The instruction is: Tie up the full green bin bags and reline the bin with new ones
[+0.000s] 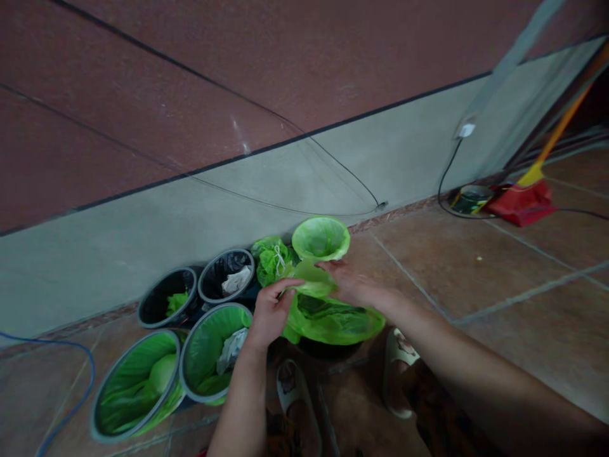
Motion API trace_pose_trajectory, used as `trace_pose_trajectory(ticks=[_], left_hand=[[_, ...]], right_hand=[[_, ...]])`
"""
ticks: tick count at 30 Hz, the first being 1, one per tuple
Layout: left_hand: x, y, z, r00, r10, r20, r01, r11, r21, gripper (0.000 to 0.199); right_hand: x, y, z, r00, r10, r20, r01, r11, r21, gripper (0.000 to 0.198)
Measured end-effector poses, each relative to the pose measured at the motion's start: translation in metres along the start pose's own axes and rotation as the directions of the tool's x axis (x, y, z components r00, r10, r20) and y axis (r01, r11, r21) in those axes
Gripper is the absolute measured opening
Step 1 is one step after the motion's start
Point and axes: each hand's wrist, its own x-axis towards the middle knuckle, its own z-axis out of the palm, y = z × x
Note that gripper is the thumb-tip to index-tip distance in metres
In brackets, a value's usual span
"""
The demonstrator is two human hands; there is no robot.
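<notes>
Now your left hand (273, 311) pinches the green bag (311, 287) and your right hand (347, 283) grips its other side, while its loose part lies over the dark bin (328, 348) near your feet (295, 400), so I think it may tear if the two hands pull apart too strongly.

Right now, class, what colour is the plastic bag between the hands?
The bag is yellowish green, shown best in the head view.

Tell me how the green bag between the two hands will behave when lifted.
The green bag will likely be floppy, since it hangs in loose folds. Its translucent film suggests it is light for its size. It probably won't hold a shape, judging by its creases.
</notes>
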Motion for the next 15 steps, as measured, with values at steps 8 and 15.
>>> trace_pose_trajectory(ticks=[8,15], left_hand=[[-0.002,-0.014,-0.018,0.989,0.044,-0.143,0.005,0.945,0.326,0.028],[-0.001,-0.026,-0.019,0.976,-0.018,-0.219,0.151,0.778,0.610,0.034]], right_hand=[[0.001,0.003,-0.017,0.987,0.143,-0.067,-0.151,0.980,-0.131,0.030],[0.003,0.004,-0.026,0.952,0.236,-0.194,-0.263,0.957,-0.126,0.034]])
